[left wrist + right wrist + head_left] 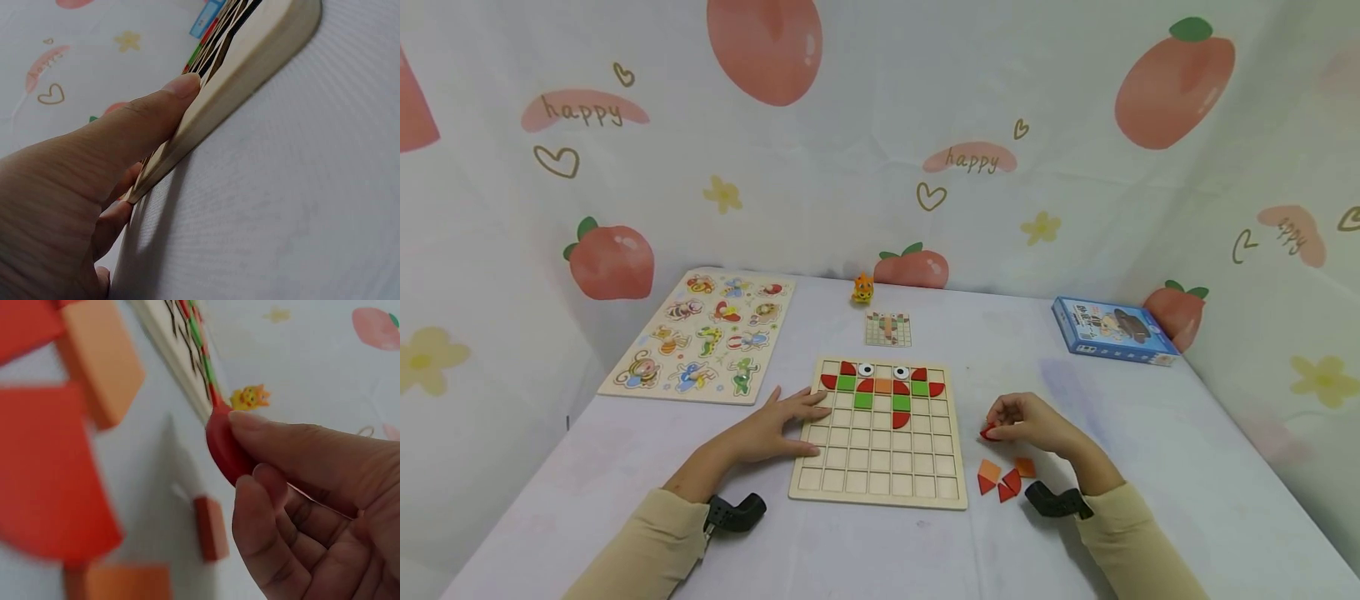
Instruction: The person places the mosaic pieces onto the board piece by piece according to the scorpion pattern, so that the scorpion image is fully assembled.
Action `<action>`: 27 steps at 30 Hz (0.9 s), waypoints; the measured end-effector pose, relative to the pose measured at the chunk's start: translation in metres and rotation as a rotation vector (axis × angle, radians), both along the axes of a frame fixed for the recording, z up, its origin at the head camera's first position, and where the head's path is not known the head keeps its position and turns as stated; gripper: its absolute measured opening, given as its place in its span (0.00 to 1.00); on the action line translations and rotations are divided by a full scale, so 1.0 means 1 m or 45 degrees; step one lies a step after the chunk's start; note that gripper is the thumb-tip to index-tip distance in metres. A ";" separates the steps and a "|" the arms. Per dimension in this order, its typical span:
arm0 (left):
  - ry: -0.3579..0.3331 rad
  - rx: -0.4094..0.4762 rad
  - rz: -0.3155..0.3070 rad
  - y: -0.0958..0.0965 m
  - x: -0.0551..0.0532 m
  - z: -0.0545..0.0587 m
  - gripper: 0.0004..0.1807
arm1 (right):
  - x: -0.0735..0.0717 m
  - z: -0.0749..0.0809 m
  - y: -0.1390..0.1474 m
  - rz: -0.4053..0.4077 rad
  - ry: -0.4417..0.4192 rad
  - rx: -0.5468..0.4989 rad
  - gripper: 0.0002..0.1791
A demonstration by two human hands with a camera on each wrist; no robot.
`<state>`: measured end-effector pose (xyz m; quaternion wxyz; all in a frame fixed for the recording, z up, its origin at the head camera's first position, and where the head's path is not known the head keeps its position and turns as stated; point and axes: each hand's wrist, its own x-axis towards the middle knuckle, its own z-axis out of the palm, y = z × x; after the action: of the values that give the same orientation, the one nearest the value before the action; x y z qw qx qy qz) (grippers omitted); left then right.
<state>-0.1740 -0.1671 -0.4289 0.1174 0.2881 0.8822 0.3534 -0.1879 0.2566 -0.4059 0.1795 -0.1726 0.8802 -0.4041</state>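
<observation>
A wooden grid board (880, 487) lies on the table, its upper rows partly filled with red, green and orange pieces and two eye pieces. My left hand (767, 429) rests on the board's left edge, fingers spread and fairly straight; in the left wrist view the thumb (147, 119) lies along the rim. To the right of the board, my right hand (1033, 421) pinches a red rounded piece (228, 444) between thumb and fingers, above the table. Loose red pieces (1011, 481) and orange squares (1026, 467) lie just below that hand.
Behind the board lies a small pattern card (887, 329), with an orange toy figure (862, 289) beyond it. An insect puzzle board (700, 337) occupies the back left. At the back right is a blue box (1116, 329). A printed cloth hangs behind the table.
</observation>
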 end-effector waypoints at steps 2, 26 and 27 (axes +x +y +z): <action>0.000 0.002 -0.004 0.000 0.000 -0.001 0.36 | -0.002 0.001 -0.005 0.000 -0.011 -0.006 0.11; -0.001 -0.007 0.006 0.000 -0.002 -0.002 0.36 | -0.028 0.005 -0.099 0.105 -0.049 -0.230 0.10; 0.000 -0.008 0.006 0.000 -0.002 -0.002 0.36 | -0.029 0.005 -0.103 0.110 -0.054 -0.241 0.10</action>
<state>-0.1757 -0.1669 -0.4306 0.1176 0.2857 0.8839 0.3510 -0.2165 0.1533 -0.4013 0.1984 -0.2180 0.8258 -0.4808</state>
